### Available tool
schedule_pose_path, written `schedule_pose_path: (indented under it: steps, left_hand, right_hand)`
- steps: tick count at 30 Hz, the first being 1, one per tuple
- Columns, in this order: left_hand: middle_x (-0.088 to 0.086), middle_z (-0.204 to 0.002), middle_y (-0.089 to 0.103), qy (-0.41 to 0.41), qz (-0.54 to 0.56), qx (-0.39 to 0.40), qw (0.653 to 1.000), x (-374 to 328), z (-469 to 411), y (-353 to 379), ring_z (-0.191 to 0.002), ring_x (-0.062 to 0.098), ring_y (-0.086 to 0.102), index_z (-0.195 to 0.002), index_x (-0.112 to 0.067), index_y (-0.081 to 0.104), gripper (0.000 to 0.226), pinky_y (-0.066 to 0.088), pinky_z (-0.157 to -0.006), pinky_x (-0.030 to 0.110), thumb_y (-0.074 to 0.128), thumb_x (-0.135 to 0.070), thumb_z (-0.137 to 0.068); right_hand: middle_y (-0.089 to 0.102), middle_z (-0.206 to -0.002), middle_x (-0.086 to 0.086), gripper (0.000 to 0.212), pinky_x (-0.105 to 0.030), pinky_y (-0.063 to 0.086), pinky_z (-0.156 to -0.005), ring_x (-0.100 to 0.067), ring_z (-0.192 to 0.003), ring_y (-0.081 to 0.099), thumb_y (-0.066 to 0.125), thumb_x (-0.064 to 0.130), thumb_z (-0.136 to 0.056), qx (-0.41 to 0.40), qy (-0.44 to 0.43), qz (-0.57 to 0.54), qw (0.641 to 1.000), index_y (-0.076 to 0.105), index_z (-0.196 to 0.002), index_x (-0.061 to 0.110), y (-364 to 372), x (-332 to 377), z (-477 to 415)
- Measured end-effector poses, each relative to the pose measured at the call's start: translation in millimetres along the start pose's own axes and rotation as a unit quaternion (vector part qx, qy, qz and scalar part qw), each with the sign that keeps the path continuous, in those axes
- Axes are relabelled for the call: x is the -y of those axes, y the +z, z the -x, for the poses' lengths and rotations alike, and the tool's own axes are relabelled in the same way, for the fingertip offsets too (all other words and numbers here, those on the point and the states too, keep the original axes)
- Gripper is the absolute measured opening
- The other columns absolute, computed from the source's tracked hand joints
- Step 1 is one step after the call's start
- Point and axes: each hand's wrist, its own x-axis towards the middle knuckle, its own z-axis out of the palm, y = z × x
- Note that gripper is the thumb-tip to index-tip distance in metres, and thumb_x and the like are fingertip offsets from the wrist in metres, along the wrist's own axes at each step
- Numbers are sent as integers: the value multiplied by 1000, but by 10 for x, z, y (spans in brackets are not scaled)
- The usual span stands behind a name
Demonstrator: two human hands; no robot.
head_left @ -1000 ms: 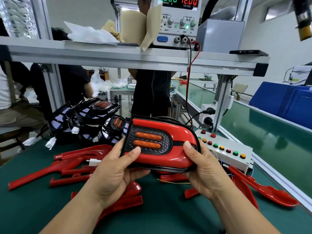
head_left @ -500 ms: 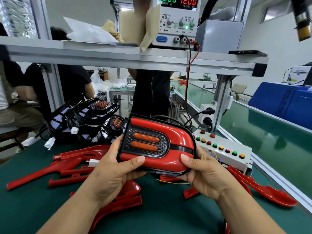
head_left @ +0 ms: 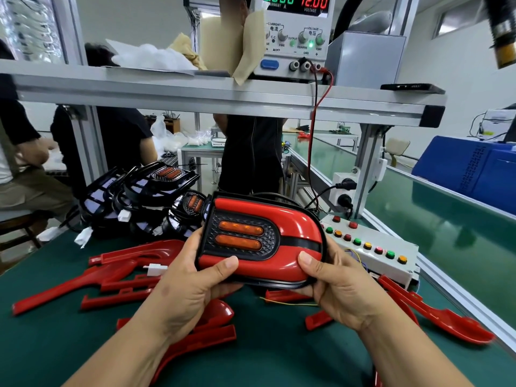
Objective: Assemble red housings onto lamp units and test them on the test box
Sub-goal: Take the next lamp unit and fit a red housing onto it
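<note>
I hold a lamp unit [head_left: 268,219] with a red housing fitted on it, two orange lenses facing me, above the green mat. My left hand [head_left: 190,283] grips its left end, thumb on the lower red edge. My right hand [head_left: 340,289] grips its right end, thumb on the red front. The white test box [head_left: 371,247] with coloured buttons lies just behind and right of the lamp. Loose red housings [head_left: 131,258] lie on the mat to the left, and more red housings [head_left: 446,322] to the right. Bare black lamp units [head_left: 145,191] are piled behind.
A power supply [head_left: 296,34] reading 12.00 sits on the aluminium shelf [head_left: 195,93] overhead, with red and black leads hanging down. A green conveyor [head_left: 446,227] runs along the right. People sit and stand behind the bench. A white connector [head_left: 155,269] lies among the housings.
Both hands have shifted the assembled lamp slightly lower and to the left, and my thumbs have slid along its lower front edge. Everything else on the bench stays put.
</note>
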Motion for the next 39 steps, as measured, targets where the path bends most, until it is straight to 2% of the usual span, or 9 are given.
schedule_pose_path:
  steps: [3,7,13,17,21,24,27,32,39]
  left_hand:
    - [10,-124,67,-5,6,5,1000,18,-5,-10,-112,30,66,-136,-25,50,68,59,-84,44,75,-17,-72]
    - [9,-124,68,-18,10,24,1000,34,-21,-23,-112,29,66,-134,-27,50,66,59,-82,37,74,-17,-74]
    - [5,-126,67,-63,43,49,996,-17,-28,-77,-115,24,65,-132,-28,56,45,58,-86,40,57,-26,-87]
    - [4,-126,67,-38,-12,36,999,-38,-18,-81,-115,22,65,-134,-24,52,46,55,-92,48,52,-25,-88]
    - [5,-126,67,-25,-16,39,999,-42,-9,-52,-116,22,64,-132,-23,54,42,57,-90,45,51,-24,-91]
    - [5,-128,66,-40,7,52,998,-65,-3,-53,-118,22,63,-131,-23,57,41,57,-90,43,49,-27,-91]
    - [11,-127,66,-81,71,45,993,-94,-6,-83,-116,28,64,-123,-19,66,40,57,-88,44,49,-31,-89]
    - [9,-130,65,-83,74,70,991,-113,15,-112,-119,29,62,-118,-24,71,36,57,-90,43,47,-29,-91]
    - [7,-129,65,-61,13,86,994,-95,19,-118,-120,27,61,-131,-26,57,45,57,-90,40,55,-15,-87]
  right_hand:
    - [66,-119,-25,50,-51,58,-80,-38,-100,68,73,1,-74,6,5,-1,1000,61,-121,12,-19,3,0]
    - [63,-123,-26,67,-54,57,-84,-41,-105,66,77,7,-65,13,28,-28,999,55,-128,9,-43,-5,-2]
    - [69,-113,-21,43,-47,60,-71,-35,-95,71,63,7,-79,-7,30,-37,999,58,-122,8,-41,-18,-2]
    - [69,-115,-21,42,-46,59,-71,-35,-97,71,64,5,-80,-6,14,-28,999,59,-121,10,-31,-36,-10]
    - [69,-114,-21,34,-45,59,-71,-35,-97,70,68,6,-78,4,0,-27,1000,68,-112,12,-45,-21,-11]
    - [69,-114,-22,45,-44,59,-72,-34,-98,70,78,13,-68,10,8,-22,1000,69,-112,12,-54,17,7]
    - [64,-123,-24,70,-48,59,-78,-36,-105,67,86,24,-67,29,28,-47,998,57,-128,5,-68,38,17]
    - [66,-119,-25,51,-47,60,-75,-36,-101,69,60,14,-85,4,31,-43,999,48,-133,1,-80,13,7]
    - [67,-119,-23,48,-49,59,-78,-35,-101,69,60,14,-83,2,29,-30,999,52,-129,4,-88,-8,-3]
